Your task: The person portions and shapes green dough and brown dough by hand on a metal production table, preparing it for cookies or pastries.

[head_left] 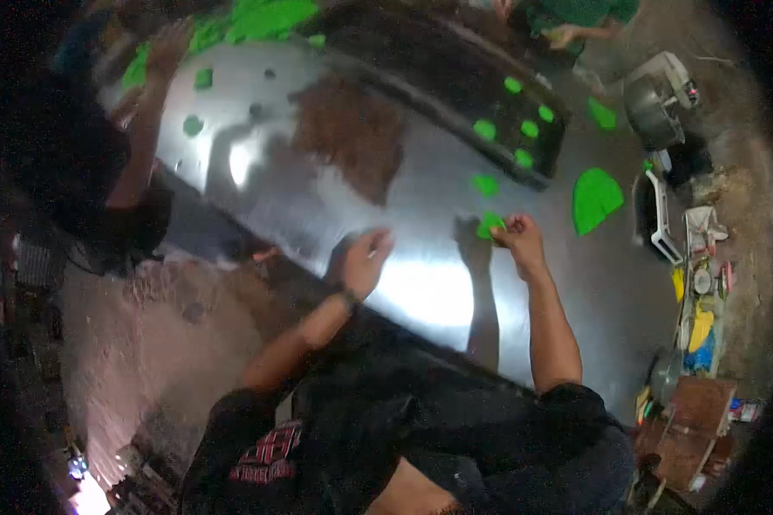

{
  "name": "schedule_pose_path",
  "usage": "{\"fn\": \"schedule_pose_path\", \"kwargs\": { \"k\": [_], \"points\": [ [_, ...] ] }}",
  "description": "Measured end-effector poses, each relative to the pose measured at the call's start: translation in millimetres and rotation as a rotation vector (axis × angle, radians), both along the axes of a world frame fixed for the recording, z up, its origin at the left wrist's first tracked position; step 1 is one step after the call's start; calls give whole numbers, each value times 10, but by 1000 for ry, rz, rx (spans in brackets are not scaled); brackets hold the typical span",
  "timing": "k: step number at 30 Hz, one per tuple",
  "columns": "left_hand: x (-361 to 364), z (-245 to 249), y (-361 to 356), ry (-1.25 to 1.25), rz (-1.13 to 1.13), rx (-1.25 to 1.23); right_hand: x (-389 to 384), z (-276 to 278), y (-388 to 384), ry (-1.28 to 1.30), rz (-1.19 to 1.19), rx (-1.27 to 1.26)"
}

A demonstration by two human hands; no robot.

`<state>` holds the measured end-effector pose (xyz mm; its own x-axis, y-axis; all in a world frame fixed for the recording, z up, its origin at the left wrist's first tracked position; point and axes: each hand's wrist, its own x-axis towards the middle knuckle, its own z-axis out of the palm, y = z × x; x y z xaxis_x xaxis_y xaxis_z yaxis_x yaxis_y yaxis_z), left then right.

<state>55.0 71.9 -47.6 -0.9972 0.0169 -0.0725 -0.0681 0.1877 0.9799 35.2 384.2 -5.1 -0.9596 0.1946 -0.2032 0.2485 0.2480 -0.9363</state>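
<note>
- Green piece (490, 226) juts leftward, long axis too blurred to tell
- Right hand (522, 242) pinches it, forearm stretched forward
- Left hand (366, 264) half-curled; can't tell if gripping

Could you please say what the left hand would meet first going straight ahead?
The left hand would probably meet the dark tray, beyond the shiny tabletop; the hand's height is unclear.

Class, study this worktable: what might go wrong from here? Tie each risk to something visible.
The small green piece, pinched at its edge by the right hand, could slip or tear. Green rounds near the end of the dark tray lie close together, so they might stick to each other.
</note>
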Motion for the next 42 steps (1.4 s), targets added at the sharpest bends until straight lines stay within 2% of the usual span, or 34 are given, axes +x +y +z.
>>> {"fn": "schedule_pose_path", "kwargs": {
  "k": [2, 4, 5, 6, 10, 13, 14, 15, 17, 18, 19, 21, 23, 24, 25, 27, 28, 31, 32, 35, 38, 39, 41, 42],
  "points": [
    [63, 173, 101, -37, -3, 100, 255, 339, -923, 17, 30, -394],
    [125, 396, 36, 6, 79, 162, 467, 223, -1547, 72, 118, -454],
    [155, 472, -40, 4, 116, 207, 557, 240, -1833, 19, 144, -386],
    [154, 512, -106, 130, 227, 162, 636, 271, -2051, 38, 132, -388],
    [226, 379, -521, 27, -2, 2, 734, 273, -2170, -97, 171, -432],
    [264, 149, -492, 51, 113, 346, 667, 183, -2109, 69, 124, -1],
    [258, 47, -529, 62, 134, 105, 645, 161, -2112, 346, 136, 198],
    [266, -8, -510, 161, 91, -258, 612, -38, -2008, 628, 250, 426],
    [309, -119, -437, 326, 16, -995, 539, -369, -1751, 481, 740, 661],
    [323, -224, -410, 333, -36, -889, 448, -327, -1691, 443, 735, 555],
    [303, -279, -365, 378, -26, -867, 264, -302, -1662, 288, 740, 473],
    [304, -321, -298, 400, 13, -750, -241, -92, -1522, 158, 706, 284],
    [263, -319, -263, 271, -38, -564, -912, -268, -1364, 404, 635, 527],
    [240, -320, -258, 207, -55, -470, -1237, -358, -1362, 599, 566, 552],
    [274, -343, -245, 83, 2, -153, -1493, -440, -1373, 790, 491, 569],
    [384, -404, -222, -141, 137, 490, -1841, -570, -1364, 853, 658, 634],
    [304, -259, -239, -267, 90, 930, -1935, -605, -1374, 885, 741, 663],
    [170, 323, -321, -326, 267, 1141, -2079, -504, -1309, 691, 1016, 807],
    [60, 302, -361, -319, 279, 1091, -2138, -500, -1300, 711, 1071, 883],
    [-251, 510, -384, -270, 240, 743, -2206, -362, -1315, 615, 1281, 1270],
    [-403, 521, -359, -349, 243, 933, -2104, -8, -1295, 570, 1321, 1328],
    [-429, 488, -332, -363, 258, 1022, -2037, 31, -1256, 368, 1190, 1024],
    [-340, 386, -183, -180, 187, 1169, -1786, 1, -1126, -18, 899, 428],
    [-396, 181, -132, -236, 191, 1203, -1591, -12, -1093, 37, 832, 251]
  ]
}}
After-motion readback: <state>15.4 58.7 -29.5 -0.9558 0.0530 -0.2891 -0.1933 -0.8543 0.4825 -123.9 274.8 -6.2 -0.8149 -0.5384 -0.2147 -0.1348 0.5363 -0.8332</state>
